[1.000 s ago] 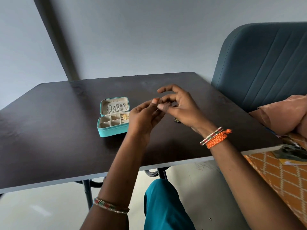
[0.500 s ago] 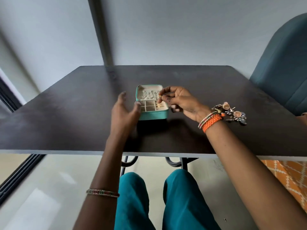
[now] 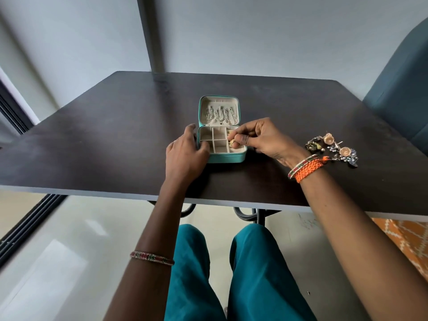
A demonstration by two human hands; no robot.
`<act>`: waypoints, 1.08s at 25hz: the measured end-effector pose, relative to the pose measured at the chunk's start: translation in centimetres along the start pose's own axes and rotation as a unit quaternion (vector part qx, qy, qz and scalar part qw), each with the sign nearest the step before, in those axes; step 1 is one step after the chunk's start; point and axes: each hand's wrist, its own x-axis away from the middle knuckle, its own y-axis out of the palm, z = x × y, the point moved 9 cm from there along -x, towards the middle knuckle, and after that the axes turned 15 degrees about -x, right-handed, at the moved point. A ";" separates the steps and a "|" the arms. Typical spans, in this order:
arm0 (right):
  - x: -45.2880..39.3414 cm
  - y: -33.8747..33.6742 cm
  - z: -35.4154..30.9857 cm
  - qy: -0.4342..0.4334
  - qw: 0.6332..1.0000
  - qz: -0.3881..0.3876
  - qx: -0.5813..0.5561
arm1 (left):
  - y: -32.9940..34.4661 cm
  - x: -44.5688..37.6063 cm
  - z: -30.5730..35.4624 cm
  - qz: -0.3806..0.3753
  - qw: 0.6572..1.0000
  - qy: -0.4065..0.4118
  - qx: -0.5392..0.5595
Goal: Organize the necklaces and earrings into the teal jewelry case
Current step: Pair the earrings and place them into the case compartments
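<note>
The teal jewelry case [image 3: 228,158] lies open in the middle of the dark table [image 3: 115,144]. Its lid [image 3: 218,100] holds several silver necklaces [image 3: 221,115] hung in a row. My left hand [image 3: 185,154] grips the case's left side. My right hand [image 3: 259,137] pinches a small gold earring [image 3: 232,142] over the right compartments of the case. A pile of loose earrings [image 3: 333,148] lies on the table to the right, beyond my right wrist.
A teal upholstered chair [image 3: 403,89] stands at the table's right side. The table's front edge [image 3: 92,193] runs just above my knees. A dark pillar [image 3: 152,33] rises behind the table. An orange patterned cloth [image 3: 407,239] lies at the lower right.
My left hand moved from the air onto the case's left side. My right hand lowered with the earring over the right compartments. The camera has tilted down and turned left since a second ago.
</note>
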 end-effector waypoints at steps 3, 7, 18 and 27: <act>0.0 0.0 -0.2 -0.020 1.000 -0.001 0.013 | 0.0 0.1 0.0 0.004 1.000 0.004 0.000; 0.2 0.2 -0.2 -0.019 0.999 -0.004 0.030 | -0.1 0.1 0.0 0.011 1.000 0.009 0.000; 0.4 -0.2 -0.7 -0.038 0.994 0.005 0.107 | -0.1 0.1 0.2 0.008 1.000 0.012 -0.006; 0.1 -2.0 -0.1 -0.004 0.990 0.087 0.114 | 0.2 -0.1 0.0 -0.005 1.000 0.009 -0.001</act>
